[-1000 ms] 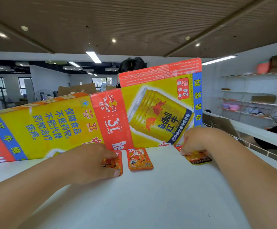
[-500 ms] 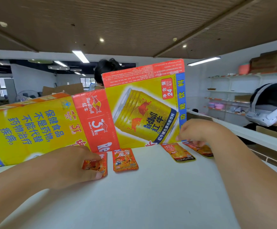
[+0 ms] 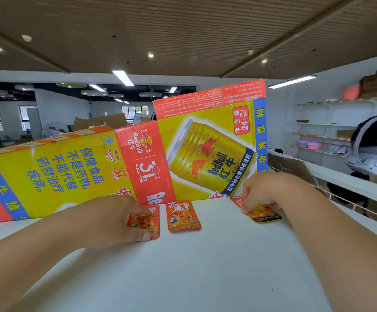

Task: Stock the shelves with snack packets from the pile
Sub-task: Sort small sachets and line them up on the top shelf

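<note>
Snack pkts, 3 in a row, flat on white shelf.
Left pkt: pinched by left hand.
Mid pkt: lies free, 3 o'clock of left pkt.
Right pkt: further toward 3; right hand curled on it, thumb at edge.
Red Bull carton sheet: upright at 12.
Step, prob.: squaring the row. Next: set both pkts down, let go w/o nudging mid pkt.

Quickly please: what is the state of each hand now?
Left hand: pinches an orange snack packet.
Right hand: fingers on a yellow packet; grip cannot be told.
</note>
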{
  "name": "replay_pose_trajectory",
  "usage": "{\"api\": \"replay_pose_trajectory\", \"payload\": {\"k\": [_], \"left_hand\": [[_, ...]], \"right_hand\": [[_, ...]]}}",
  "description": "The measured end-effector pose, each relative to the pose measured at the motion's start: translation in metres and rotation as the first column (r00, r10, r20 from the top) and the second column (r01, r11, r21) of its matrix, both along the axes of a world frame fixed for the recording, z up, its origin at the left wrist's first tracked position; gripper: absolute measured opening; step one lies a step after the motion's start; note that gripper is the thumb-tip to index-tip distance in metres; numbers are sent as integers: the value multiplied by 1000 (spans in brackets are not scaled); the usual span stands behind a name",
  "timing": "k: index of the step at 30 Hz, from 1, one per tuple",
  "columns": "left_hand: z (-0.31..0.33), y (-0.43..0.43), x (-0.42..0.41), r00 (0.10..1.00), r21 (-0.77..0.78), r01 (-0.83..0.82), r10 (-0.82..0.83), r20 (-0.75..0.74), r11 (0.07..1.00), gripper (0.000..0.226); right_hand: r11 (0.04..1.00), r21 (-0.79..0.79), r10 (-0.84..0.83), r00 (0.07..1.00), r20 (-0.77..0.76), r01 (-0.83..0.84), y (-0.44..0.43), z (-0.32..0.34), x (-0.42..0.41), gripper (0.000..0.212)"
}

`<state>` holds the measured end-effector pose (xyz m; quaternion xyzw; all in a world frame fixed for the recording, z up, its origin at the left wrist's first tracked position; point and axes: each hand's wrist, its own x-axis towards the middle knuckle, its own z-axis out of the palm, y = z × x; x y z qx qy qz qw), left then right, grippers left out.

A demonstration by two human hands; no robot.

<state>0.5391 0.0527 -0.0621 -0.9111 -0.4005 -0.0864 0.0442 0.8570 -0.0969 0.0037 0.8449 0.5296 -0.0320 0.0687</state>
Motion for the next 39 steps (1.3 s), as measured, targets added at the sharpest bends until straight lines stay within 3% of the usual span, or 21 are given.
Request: {"api": "replay_pose_trajectory", "payload": {"k": [4, 9, 13, 18, 22, 25, 29, 39], "left_hand": [[-6, 3, 0, 998, 25, -43, 41, 52, 999, 62], [-7, 0, 0, 997, 59, -49, 45, 65, 997, 68], [9, -13, -2, 997, -88, -8, 1, -77, 996, 60], [1, -8, 0, 997, 3, -60, 60, 56, 998, 98], [22, -30, 5, 997, -99, 13, -20, -73, 995, 66], [31, -34, 4, 999, -119, 32, -37, -35, 992, 71], [32, -32, 1, 1000, -115, 15, -12, 28, 993, 57], [34, -39, 2, 997, -127, 65, -58, 59, 990, 41]], "right_hand": [[1000, 16, -2, 1000, 1, 2, 0, 1, 1, 56], [1000, 12, 2, 1000, -9, -2, -2, 2, 0, 55], [1000, -1, 8, 1000, -15, -8, -3, 3, 0, 54], [1000, -18, 3, 1000, -22, -3, -3, 4, 1, 54], [1000, 3, 8, 1000, -17, -8, -6, 7, -1, 53], [996, 81, 27, 999, -18, -26, -8, 11, -2, 47], [983, 183, 25, 991, -129, -1, -7, 11, 4, 40], [990, 130, 61, 996, -72, -51, -7, 11, -1, 45]]}}
